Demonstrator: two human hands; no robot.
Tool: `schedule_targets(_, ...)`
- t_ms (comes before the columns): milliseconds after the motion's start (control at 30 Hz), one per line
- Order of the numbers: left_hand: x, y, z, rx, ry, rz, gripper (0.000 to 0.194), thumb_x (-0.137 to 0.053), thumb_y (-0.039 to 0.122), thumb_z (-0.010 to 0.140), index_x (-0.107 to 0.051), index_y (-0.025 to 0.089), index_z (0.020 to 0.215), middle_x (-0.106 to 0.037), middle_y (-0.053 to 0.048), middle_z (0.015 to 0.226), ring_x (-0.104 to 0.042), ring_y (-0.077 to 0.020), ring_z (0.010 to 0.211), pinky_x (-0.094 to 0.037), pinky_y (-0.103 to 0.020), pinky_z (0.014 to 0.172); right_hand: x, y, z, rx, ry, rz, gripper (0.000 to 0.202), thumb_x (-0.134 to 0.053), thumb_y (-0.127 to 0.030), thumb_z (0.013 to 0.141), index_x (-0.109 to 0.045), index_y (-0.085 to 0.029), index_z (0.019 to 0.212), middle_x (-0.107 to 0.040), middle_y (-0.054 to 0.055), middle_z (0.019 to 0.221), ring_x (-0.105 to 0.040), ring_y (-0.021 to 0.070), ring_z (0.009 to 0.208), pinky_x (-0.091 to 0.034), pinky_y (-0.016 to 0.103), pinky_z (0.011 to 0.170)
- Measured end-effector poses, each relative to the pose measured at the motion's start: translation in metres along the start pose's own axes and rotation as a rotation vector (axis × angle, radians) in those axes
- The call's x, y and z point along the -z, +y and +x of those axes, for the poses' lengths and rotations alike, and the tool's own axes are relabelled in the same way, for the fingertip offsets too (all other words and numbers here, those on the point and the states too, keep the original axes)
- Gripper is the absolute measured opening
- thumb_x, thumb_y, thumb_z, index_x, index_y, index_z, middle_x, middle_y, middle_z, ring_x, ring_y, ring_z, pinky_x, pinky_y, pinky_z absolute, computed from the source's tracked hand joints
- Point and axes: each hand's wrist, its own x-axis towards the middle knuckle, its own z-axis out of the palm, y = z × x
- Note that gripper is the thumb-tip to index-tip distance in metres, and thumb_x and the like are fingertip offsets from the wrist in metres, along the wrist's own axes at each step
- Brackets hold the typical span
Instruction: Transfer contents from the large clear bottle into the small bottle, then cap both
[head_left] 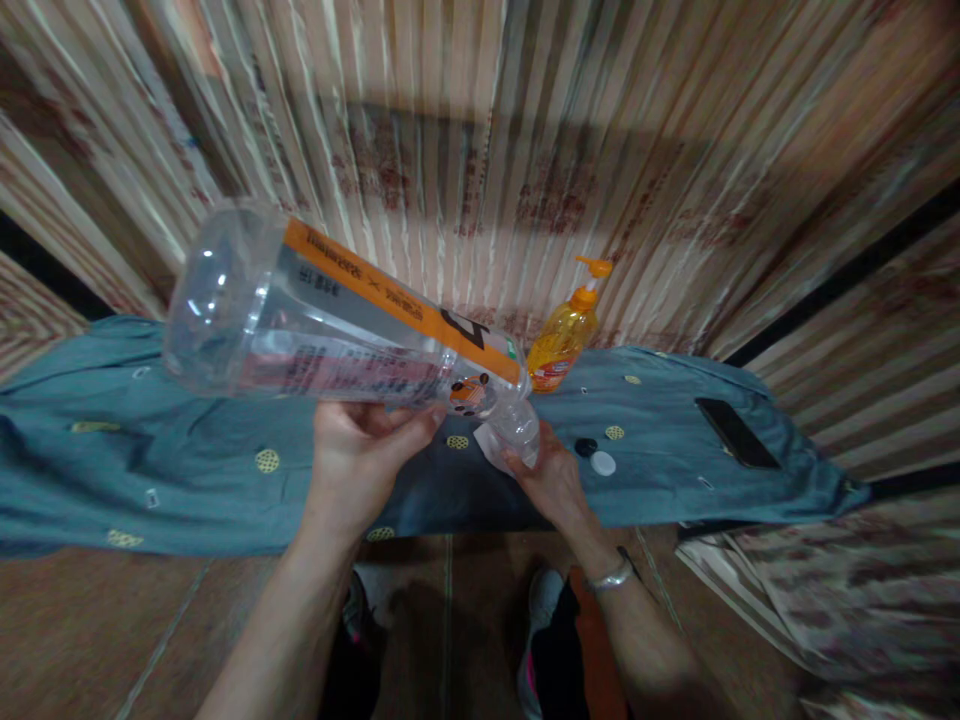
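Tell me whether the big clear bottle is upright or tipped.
Tipped: the clear bottle lies nearly sideways, base up-left, neck down-right, held by both hands.

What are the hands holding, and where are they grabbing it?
A big clear bottle, tipped sideways. The left hand holds its body from below; the right hand grips the neck end.

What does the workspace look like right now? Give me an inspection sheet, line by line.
Surface: grey-blue patterned cloth spread over a low table.
Job's things: large clear plastic bottle with an orange label, tilted, base up to the left, neck down to the right; looks empty.
Clutter: orange pump bottle of liquid soap upright at the back; small black cap and white cap lying side by side; black phone flat on the right.
Grippers: left hand supports the bottle body from below; right hand holds its neck together with a white wipe.
Cables: nothing seen.
Surroundings: striped curtain behind; brown tiled floor.
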Motion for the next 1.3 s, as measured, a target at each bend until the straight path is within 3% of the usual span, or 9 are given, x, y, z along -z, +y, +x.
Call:
schedule_targets(400,0.0014,-0.0004,0.0004,-0.016,0.025,-0.026,0.037,-0.091,0.014,0.044,-0.069,0.019,0.074,-0.080,0.000,0.076,-0.078,-0.0217,0.072,-0.065,-0.029,0.066,-0.0021,0.0016,-0.0007,0.019,0.014,-0.009,0.050,-0.069,-0.033,0.085,-0.061,-0.013,0.129,-0.079,0.016,0.108,-0.076,0.0321,0.099,-0.061,0.044,0.086)
schedule_targets(633,0.0010,0.0025,-0.0010,0.025,0.010,-0.001,0.032,-0.089,0.015,0.047,-0.067,0.019,0.070,-0.079,-0.002,0.077,-0.079,-0.0248,0.077,-0.066,-0.032,0.068,0.0005,0.0002,0.0006,0.002,-0.012,-0.009,0.053,-0.070,-0.036,0.085,-0.061,-0.011,0.131,-0.078,0.018,0.111,-0.076,0.0326,0.101,-0.061,0.044,0.087)
schedule_targets(1300,0.0046,0.0003,-0.0022,0.007,-0.025,0.009,0.039,-0.092,0.016,0.048,-0.072,0.018,0.081,-0.081,-0.004,0.085,-0.079,-0.0255,0.082,-0.068,-0.036,0.077,0.0009,0.0012,0.0004,0.006,-0.011,-0.007,0.051,-0.068,-0.038,0.086,-0.061,-0.014,0.131,-0.079,0.015,0.109,-0.076,0.0310,0.098,-0.061,0.042,0.085)
